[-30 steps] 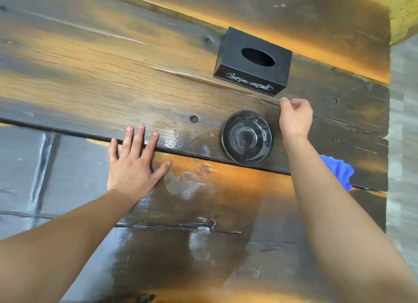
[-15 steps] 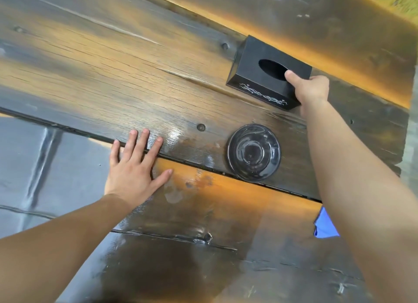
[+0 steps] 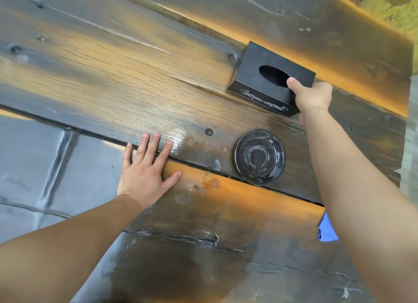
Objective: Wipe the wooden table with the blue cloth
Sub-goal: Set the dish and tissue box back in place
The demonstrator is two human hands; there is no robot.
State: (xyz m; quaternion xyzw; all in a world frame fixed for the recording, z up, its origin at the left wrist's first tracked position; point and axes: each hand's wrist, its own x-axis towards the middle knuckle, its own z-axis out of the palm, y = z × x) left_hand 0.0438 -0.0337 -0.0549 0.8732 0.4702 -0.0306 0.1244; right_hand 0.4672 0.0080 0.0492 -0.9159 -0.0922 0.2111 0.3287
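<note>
Since the frame a second ago, the right hand (image 3: 313, 99) has left the bare wood beside the saucer and reached the tissue box, which has shifted little between the last two frames. Only a small corner of the blue cloth (image 3: 326, 230) shows, lying on the wooden table (image 3: 126, 85) nearer the person than the saucer and mostly hidden under the right forearm; too little of it is visible to tell its long axis or which way it points. Neither hand touches it.

Planks of the table run long and slant from upper left to lower right, dark-stained with orange-brown patches, visible grain, knots and bolt heads. A dark gap separates two planks and passes just under the saucer (image 3: 259, 157), a round black glossy dish sitting on the farther plank. Wet-looking sheen lies left of the saucer.

Beyond the saucer stands the black tissue box (image 3: 269, 78), with an oval opening on top and a pale scroll pattern on its near side. The right hand grasps its right end, thumb pressed on the top by the opening.

Left of the saucer, the left hand (image 3: 144, 173) lies flat and released on the wood, fingers spread across the gap. Grey floor shows past the table's left edge.
</note>
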